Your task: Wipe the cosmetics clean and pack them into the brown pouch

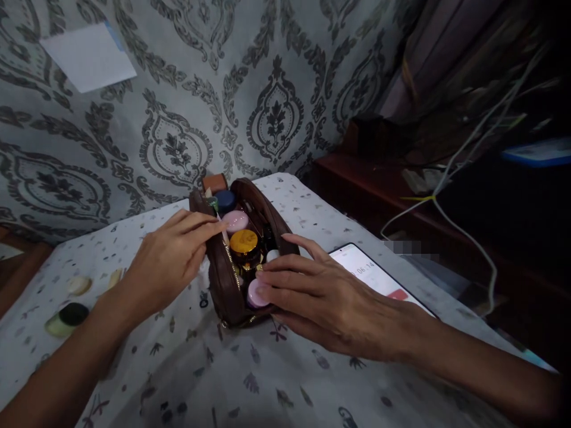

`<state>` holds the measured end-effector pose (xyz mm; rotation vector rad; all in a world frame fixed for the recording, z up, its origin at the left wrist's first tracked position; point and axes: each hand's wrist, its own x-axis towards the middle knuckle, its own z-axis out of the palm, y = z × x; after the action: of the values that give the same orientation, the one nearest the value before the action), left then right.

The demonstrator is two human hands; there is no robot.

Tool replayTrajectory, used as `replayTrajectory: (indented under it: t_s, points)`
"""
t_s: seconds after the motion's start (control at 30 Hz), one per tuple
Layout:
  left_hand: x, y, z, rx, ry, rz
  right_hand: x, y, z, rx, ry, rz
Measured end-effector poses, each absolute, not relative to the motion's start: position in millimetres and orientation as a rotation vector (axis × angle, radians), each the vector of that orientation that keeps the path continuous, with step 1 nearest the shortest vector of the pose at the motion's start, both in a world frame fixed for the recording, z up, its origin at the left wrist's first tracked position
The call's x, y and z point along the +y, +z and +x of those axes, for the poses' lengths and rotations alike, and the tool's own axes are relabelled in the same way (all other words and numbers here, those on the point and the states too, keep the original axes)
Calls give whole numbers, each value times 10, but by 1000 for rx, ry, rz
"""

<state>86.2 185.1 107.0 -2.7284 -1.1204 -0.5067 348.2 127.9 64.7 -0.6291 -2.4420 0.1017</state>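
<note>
A brown zippered pouch (218,285) lies unzipped on the patterned white cloth. Inside it stand a gold-lidded jar (244,242), a pink lid (236,221), a dark blue lid (225,200) and a lilac lid (257,293). My left hand (172,261) is closed over the pouch's left rim, its fingertips beside the pink lid and a thin pale stick. Reaching over the right side, my right hand (321,291) has its fingers apart. One fingertip touches the lilac lid, while another rests near the right rim. What lies deeper in the pouch is hidden.
To the right, partly behind my right hand, a phone (357,264) lies lit. A green container with a dark lid (74,314) and a small cream-coloured item (78,285) are at left. White cables (486,244) hang beside a dark red piece of furniture (357,178). A patterned wall stands behind.
</note>
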Motion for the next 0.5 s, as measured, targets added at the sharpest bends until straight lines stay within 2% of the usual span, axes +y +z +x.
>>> replayTrajectory:
  t_s: [0.5]
  points:
    - [1839, 1094, 777, -1054, -505, -2787, 1300, 492, 3568, -2346, 163, -599]
